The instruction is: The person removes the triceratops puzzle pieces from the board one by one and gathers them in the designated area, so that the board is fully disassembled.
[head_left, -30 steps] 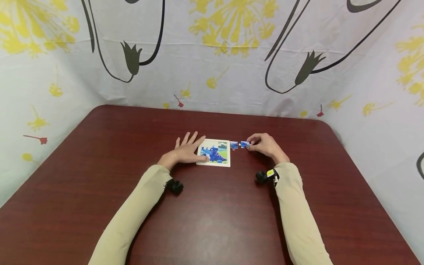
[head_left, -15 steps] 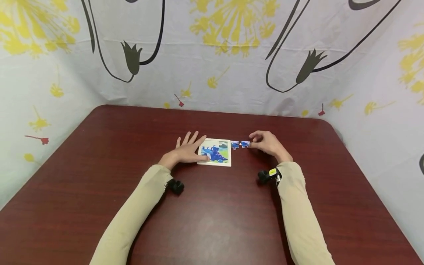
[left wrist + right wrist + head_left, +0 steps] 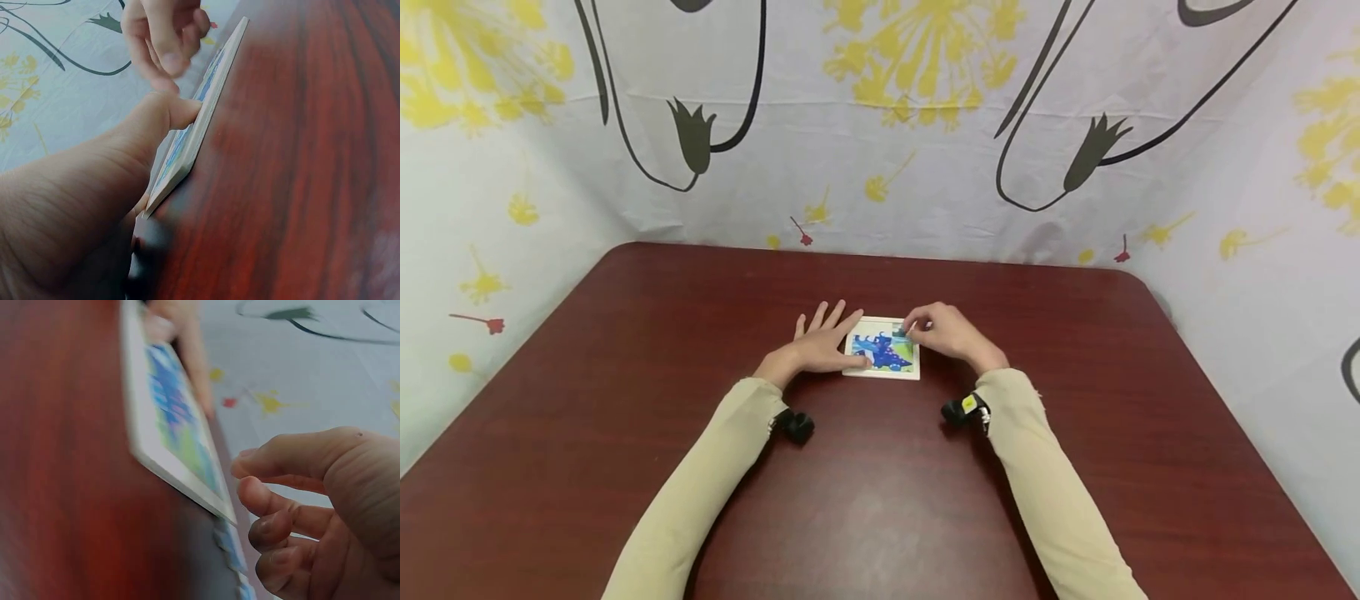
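A small jigsaw puzzle in a white frame (image 3: 891, 375) lies on the table, with a blue spotted creature on green in its picture. Its upper left area looks pale. My left hand (image 3: 823, 346) rests across the frame's left side, fingers spread, thumb on the lower left of the picture. Over the upper right corner hovers my right hand (image 3: 951, 333), fingers loosely bent. In the right wrist view, nothing shows between its thumb and fingertips. Loose blue puzzle pieces (image 3: 230, 544) lie against the frame's edge there; in the head view my right hand hides them.
The dark red-brown wooden table (image 3: 880, 500) has rounded far corners. A white cloth (image 3: 760, 200) printed with yellow flowers and dark stems hangs behind and beside it. Each wrist wears a small black camera, such as the right one (image 3: 958, 411).
My right hand has let go of the loose piece to the right and moved left over the frame's upper right corner. My left hand has stayed put on the puzzle.
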The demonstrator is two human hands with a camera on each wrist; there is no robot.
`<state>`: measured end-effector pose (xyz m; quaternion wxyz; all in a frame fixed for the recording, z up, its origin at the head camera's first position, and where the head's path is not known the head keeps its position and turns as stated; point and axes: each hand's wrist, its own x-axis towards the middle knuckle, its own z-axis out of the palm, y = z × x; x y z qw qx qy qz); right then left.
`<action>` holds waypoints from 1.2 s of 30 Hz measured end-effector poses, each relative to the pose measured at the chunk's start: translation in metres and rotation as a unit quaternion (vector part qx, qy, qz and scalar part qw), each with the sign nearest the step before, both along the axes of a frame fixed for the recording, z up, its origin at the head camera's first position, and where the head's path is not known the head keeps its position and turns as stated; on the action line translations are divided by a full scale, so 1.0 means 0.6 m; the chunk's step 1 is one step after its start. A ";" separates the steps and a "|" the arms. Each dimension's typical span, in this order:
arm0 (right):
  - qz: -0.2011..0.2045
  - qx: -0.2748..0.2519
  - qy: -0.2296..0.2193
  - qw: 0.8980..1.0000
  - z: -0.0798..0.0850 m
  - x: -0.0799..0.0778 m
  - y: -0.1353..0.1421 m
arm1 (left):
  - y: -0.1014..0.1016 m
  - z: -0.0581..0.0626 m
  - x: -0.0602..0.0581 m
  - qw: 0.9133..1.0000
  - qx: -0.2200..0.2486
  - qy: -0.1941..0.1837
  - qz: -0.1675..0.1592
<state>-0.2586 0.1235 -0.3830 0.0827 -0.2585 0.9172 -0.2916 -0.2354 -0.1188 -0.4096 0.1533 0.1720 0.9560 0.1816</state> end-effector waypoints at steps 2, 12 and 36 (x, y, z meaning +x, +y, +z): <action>0.008 0.019 -0.008 1.000 -0.007 0.003 -0.014 | -0.001 -0.003 0.000 1.000 -0.001 0.000 0.001; 0.008 0.038 0.010 0.999 -0.018 0.003 -0.030 | -0.001 -0.004 -0.003 1.000 -0.003 -0.007 0.005; -0.009 0.017 0.096 0.995 -0.012 0.000 -0.021 | -0.003 -0.002 0.002 1.000 0.004 -0.011 0.005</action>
